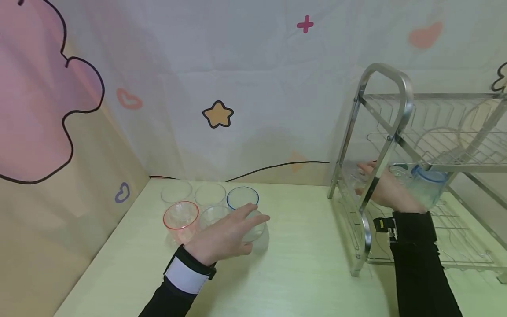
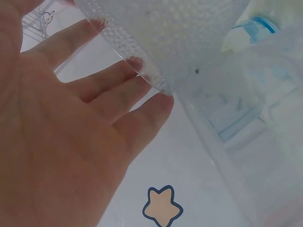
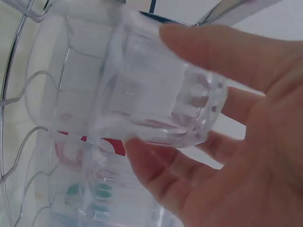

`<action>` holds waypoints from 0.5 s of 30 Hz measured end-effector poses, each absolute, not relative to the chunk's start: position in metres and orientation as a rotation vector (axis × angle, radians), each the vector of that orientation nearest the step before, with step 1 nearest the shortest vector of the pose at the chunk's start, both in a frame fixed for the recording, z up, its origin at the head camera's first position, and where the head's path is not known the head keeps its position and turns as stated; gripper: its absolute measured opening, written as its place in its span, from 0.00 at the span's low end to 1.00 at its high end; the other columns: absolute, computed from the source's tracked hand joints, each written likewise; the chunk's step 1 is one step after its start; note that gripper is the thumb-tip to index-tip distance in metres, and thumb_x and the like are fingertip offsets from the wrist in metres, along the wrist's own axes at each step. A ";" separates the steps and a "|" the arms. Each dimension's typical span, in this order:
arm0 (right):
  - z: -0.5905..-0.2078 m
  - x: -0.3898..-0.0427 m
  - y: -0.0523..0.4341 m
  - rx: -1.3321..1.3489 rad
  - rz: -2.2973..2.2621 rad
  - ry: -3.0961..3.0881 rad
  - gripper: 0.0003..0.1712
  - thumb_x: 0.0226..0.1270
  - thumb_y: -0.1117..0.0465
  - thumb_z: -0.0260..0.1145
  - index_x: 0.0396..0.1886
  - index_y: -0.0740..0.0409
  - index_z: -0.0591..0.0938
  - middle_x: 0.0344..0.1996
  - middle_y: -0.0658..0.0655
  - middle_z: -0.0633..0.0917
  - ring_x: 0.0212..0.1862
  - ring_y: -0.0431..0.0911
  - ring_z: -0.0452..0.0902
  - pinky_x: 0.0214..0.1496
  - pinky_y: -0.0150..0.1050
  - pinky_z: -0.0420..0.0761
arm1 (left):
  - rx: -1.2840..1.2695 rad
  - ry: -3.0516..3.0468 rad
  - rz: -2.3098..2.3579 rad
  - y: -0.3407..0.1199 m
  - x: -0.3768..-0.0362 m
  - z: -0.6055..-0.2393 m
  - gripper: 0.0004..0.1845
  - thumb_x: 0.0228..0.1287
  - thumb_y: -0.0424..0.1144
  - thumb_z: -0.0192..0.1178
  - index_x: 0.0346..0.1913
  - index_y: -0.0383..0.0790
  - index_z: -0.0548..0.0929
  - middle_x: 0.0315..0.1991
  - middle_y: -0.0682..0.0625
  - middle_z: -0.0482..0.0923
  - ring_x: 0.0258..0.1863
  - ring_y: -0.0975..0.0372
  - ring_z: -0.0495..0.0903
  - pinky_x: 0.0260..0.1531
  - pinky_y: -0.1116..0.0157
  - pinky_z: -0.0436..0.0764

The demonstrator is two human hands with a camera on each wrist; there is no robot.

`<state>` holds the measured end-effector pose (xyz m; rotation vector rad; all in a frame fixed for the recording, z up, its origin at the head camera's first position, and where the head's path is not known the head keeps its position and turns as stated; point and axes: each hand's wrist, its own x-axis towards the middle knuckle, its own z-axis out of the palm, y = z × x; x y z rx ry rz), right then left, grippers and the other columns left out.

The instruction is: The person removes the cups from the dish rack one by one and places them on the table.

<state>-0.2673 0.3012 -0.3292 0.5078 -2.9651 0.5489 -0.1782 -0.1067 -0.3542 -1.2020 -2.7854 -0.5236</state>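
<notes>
**Head view: two glasses in hand, both at risk**

Left hand (image 1: pixel 225 235) is resting flat-fingered on a clear cup (image 1: pixel 253 225) at the cluster's 4 o'clock. Right hand (image 1: pixel 386 189) is gripping a clear glass (image 3: pixel 156 104) inside the rack (image 1: pixel 386 132). A wire snag could be knocking it loose.

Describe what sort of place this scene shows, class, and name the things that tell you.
Probably a staged kitchen-style tabletop: a metal dish rack stands on a pale table, clear cups are grouped beside it, and a cartoon-printed backdrop hangs behind.
</notes>
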 end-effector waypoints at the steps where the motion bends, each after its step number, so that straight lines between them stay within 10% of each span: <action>1: -0.328 -0.266 0.302 0.505 0.561 -2.970 0.45 0.61 0.63 0.70 0.70 0.80 0.57 0.62 0.85 0.60 0.60 0.76 0.60 0.56 0.70 0.66 | -1.199 -2.782 -0.533 -0.106 -0.178 -0.355 0.32 0.55 0.31 0.65 0.66 0.46 0.74 0.67 0.38 0.64 0.64 0.48 0.69 0.56 0.55 0.76; 15: -0.322 -0.253 0.317 0.495 0.583 -3.031 0.41 0.61 0.55 0.70 0.67 0.70 0.65 0.58 0.78 0.71 0.48 0.68 0.75 0.43 0.60 0.76 | -1.153 -2.819 -0.450 -0.100 -0.184 -0.353 0.31 0.54 0.32 0.64 0.65 0.44 0.76 0.66 0.38 0.66 0.62 0.48 0.71 0.58 0.55 0.74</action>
